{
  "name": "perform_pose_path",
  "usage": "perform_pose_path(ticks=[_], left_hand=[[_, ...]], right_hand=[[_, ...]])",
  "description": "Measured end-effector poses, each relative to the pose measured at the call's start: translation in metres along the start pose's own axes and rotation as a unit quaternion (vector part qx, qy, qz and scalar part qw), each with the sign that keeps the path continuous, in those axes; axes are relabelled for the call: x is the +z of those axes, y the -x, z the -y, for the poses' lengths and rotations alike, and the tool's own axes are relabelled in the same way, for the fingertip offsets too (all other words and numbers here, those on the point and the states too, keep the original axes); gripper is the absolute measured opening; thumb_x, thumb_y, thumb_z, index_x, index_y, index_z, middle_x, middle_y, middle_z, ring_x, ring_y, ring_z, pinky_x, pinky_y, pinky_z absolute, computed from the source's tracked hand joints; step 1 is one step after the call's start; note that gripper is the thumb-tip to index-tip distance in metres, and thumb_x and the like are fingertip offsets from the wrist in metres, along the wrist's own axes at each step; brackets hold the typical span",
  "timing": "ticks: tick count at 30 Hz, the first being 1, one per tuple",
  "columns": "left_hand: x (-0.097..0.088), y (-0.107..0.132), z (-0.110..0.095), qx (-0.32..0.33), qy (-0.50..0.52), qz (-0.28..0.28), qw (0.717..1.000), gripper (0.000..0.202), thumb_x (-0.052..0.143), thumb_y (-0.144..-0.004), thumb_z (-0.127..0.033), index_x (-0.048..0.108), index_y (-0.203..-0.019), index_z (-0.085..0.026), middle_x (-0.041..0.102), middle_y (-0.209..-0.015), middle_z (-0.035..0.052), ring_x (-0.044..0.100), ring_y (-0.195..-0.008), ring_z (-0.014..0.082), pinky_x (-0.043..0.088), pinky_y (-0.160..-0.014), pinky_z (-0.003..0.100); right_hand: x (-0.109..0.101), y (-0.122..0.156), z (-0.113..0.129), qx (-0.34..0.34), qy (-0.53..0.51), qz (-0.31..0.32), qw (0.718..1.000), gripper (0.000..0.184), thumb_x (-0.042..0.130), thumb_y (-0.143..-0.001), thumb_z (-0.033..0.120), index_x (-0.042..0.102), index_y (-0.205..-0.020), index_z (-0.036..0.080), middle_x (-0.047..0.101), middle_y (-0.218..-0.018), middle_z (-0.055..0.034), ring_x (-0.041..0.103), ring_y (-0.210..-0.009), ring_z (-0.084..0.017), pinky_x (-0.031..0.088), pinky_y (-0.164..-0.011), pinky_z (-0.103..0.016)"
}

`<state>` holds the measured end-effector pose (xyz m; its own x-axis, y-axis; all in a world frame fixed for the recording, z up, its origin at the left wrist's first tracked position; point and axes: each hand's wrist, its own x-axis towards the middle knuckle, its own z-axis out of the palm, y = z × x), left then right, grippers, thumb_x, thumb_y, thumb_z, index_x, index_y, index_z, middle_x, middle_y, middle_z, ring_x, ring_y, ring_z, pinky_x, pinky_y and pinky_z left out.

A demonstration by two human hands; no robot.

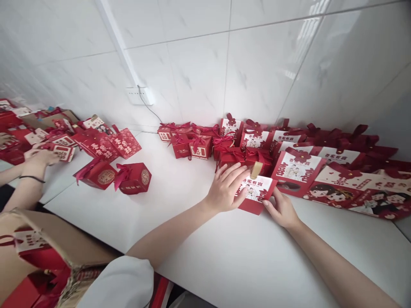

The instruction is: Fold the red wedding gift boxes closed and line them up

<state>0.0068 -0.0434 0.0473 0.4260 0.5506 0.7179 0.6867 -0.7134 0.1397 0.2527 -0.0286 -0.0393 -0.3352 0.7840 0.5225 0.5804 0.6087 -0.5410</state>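
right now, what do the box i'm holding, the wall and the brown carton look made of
Box: probably printed card, smooth, with crisp straight edges. Wall: seemingly tile, glossy, with joint lines and reflections. Carton: likely cardboard, matt brown, with a rough edge.

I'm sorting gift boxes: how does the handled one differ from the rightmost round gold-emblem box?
The handled box has a white panel and gold tab; the emblem box, red sides and a crimson bow. The left hand and right hand touch the handled box; neither touches the emblem box. Both show red.
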Motion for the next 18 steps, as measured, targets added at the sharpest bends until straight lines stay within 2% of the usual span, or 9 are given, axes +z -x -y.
perform_pose_path(ticks=[4, 7, 9, 12, 14, 15, 18], left_hand=[[0.000, 0.002, -0.006, -0.020, 0.005, -0.002, 1.000, 0.048, 0.047, -0.093, -0.029, 0.049, -0.141, -0.024, 0.057, -0.143, 0.0060, 0.045, -0.140, 0.0233, 0.030, -0.120, 0.047], [-0.004, 0.001, -0.010, -0.029, 0.025, -0.007, 0.999, 0.047, 0.048, -0.093, -0.028, 0.049, -0.140, -0.023, 0.057, -0.143, 0.0064, 0.045, -0.140, 0.0227, 0.033, -0.118, 0.046], [-0.013, 0.001, -0.012, -0.032, 0.039, -0.011, 0.999, 0.045, 0.050, -0.092, -0.029, 0.051, -0.137, -0.022, 0.059, -0.140, 0.0072, 0.047, -0.138, 0.0229, 0.035, -0.117, 0.045], [-0.035, 0.004, -0.012, -0.050, 0.045, 0.001, 0.998, 0.041, 0.051, -0.092, -0.030, 0.054, -0.132, -0.025, 0.060, -0.138, 0.0077, 0.049, -0.135, 0.0245, 0.035, -0.116, 0.046], [-0.049, 0.008, -0.010, -0.087, 0.035, 0.007, 0.996, 0.045, 0.051, -0.093, -0.029, 0.048, -0.138, -0.024, 0.057, -0.141, 0.0094, 0.050, -0.134, 0.0251, 0.034, -0.116, 0.046], [-0.055, 0.012, -0.007, -0.114, 0.025, -0.008, 0.993, 0.047, 0.052, -0.093, -0.029, 0.046, -0.139, -0.023, 0.055, -0.142, 0.0106, 0.050, -0.133, 0.0252, 0.036, -0.114, 0.045], [-0.066, 0.025, 0.001, -0.206, -0.011, -0.049, 0.977, 0.044, 0.053, -0.093, -0.027, 0.047, -0.137, -0.023, 0.055, -0.139, 0.0124, 0.050, -0.131, 0.0261, 0.041, -0.108, 0.044]], right_hand=[[0.001, 0.002, -0.002, -0.002, 0.008, -0.006, 1.000, 0.036, 0.048, -0.093, 0.046, 0.048, -0.121, 0.023, 0.070, -0.084, -0.0066, 0.065, -0.058, -0.025, 0.052, -0.056, -0.037], [0.001, 0.002, 0.001, 0.004, 0.001, 0.000, 1.000, 0.036, 0.048, -0.094, 0.046, 0.049, -0.121, 0.022, 0.071, -0.085, -0.0070, 0.067, -0.062, -0.026, 0.053, -0.059, -0.037], [-0.001, 0.000, 0.007, 0.010, -0.009, 0.021, 1.000, 0.034, 0.046, -0.096, 0.044, 0.049, -0.121, 0.021, 0.072, -0.092, -0.0086, 0.070, -0.070, -0.027, 0.055, -0.064, -0.037], [-0.004, -0.004, 0.024, 0.007, -0.038, 0.087, 0.995, 0.037, 0.043, -0.098, 0.043, 0.046, -0.128, 0.022, 0.072, -0.107, -0.0109, 0.072, -0.088, -0.028, 0.056, -0.074, -0.038], [-0.006, -0.007, 0.041, 0.001, -0.050, 0.131, 0.990, 0.041, 0.041, -0.099, 0.044, 0.043, -0.134, 0.022, 0.071, -0.115, -0.0115, 0.071, -0.097, -0.029, 0.056, -0.077, -0.038], [-0.006, -0.009, 0.050, -0.003, -0.046, 0.146, 0.988, 0.041, 0.041, -0.100, 0.045, 0.043, -0.134, 0.022, 0.071, -0.114, -0.0110, 0.071, -0.098, -0.029, 0.056, -0.077, -0.039], [-0.009, -0.012, 0.073, -0.073, -0.021, 0.186, 0.980, 0.038, 0.037, -0.100, 0.048, 0.052, -0.125, 0.023, 0.072, -0.109, -0.0108, 0.069, -0.096, -0.029, 0.053, -0.082, -0.042]])
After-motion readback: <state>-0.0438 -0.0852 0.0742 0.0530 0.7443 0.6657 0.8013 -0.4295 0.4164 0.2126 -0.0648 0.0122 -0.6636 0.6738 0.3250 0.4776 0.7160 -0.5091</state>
